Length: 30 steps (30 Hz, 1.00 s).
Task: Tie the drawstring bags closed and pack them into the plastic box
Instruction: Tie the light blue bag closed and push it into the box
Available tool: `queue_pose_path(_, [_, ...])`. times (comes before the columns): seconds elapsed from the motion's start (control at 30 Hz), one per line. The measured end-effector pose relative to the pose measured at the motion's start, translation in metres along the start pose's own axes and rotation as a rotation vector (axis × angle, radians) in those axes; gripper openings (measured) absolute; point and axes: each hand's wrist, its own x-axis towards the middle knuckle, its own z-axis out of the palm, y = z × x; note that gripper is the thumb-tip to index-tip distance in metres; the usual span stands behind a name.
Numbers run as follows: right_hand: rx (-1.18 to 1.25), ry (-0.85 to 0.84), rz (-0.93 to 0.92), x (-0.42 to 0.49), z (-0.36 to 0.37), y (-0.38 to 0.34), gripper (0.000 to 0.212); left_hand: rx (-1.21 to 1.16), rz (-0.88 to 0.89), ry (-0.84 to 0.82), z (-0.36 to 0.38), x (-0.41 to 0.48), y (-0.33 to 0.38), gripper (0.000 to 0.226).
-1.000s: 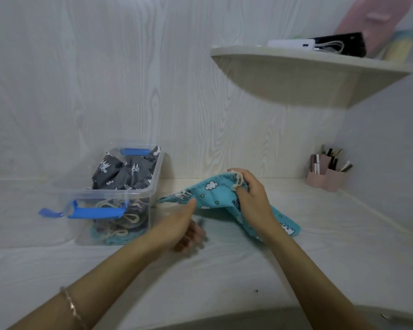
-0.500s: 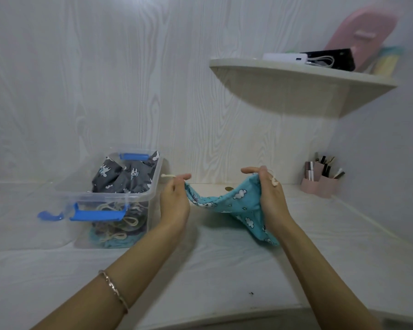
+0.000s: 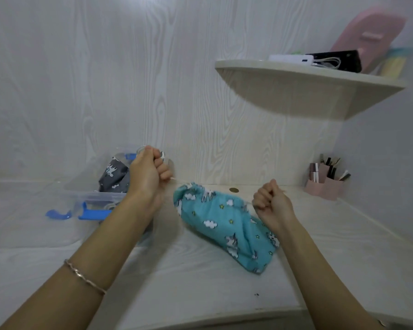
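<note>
Pulling: 2 hands, left hand (image 3: pixel 150 173) and right hand (image 3: pixel 270 202), each fisted on a drawstring (image 3: pixel 176 179) end.
Bag: teal bag (image 3: pixel 224 225) on worktop (image 3: pixel 200 282) between them, mouth gathered, long axis slanting toward the right forearm.
Box: plastic box (image 3: pixel 93 196) behind left hand.

matt cloth bag (image 3: pixel 227 222), clear plastic box (image 3: pixel 91 194)
</note>
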Motion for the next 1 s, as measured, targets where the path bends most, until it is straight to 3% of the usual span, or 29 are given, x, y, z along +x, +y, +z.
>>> queue_pose_path(0.1, [-0.641, 0.052, -0.092, 0.007, -0.012, 0.01, 0.046, 0.063, 0.028, 0.044, -0.014, 0.009, 0.022, 0.031])
queue_pose_path(0.2, [-0.986, 0.074, -0.093, 0.012, -0.022, 0.014, 0.044, 0.154, -0.003, 0.013, -0.028, 0.01, 0.036, 0.03])
queue_pose_path(0.3, [-1.424, -0.036, -0.192, 0.007, -0.006, 0.015, 0.05, 0.366, -0.067, -0.167, -0.019, -0.006, 0.029, 0.031])
queue_pose_path(0.4, [-1.538, -0.245, -0.15, 0.004, 0.027, 0.015, 0.042, 0.465, -0.228, -0.439, 0.005, -0.024, 0.02, 0.03])
queue_pose_path(0.47, [-1.67, -0.375, -0.099, 0.0, 0.051, 0.017, 0.026, 0.506, -0.308, -0.573, 0.02, -0.031, 0.015, 0.03])
queue_pose_path(0.53, [-1.63, -0.459, -0.056, -0.009, 0.07, 0.022, 0.036, 0.509, -0.33, -0.635, 0.032, -0.034, 0.009, 0.03])
queue_pose_path(0.7, [-1.229, -0.701, 0.045, -0.041, 0.087, 0.023, 0.019, 0.394, -0.3, -0.572, 0.049, -0.029, 0.005, 0.029])
queue_pose_path(0.83, [-0.855, -0.829, 0.164, -0.051, 0.08, 0.02, 0.016, 0.605, -0.133, -0.472, 0.053, -0.019, -0.007, 0.031])
queue_pose_path(0.9, [-0.737, -0.822, 0.143, -0.051, 0.074, 0.017, 0.016, 0.747, -0.119, -0.473, 0.047, -0.015, -0.012, 0.036])
queue_pose_path(1.0, [-0.672, -0.662, 0.081, -0.048, 0.068, 0.013, 0.026, 0.998, -0.17, -0.6, 0.037, -0.018, -0.019, 0.053])
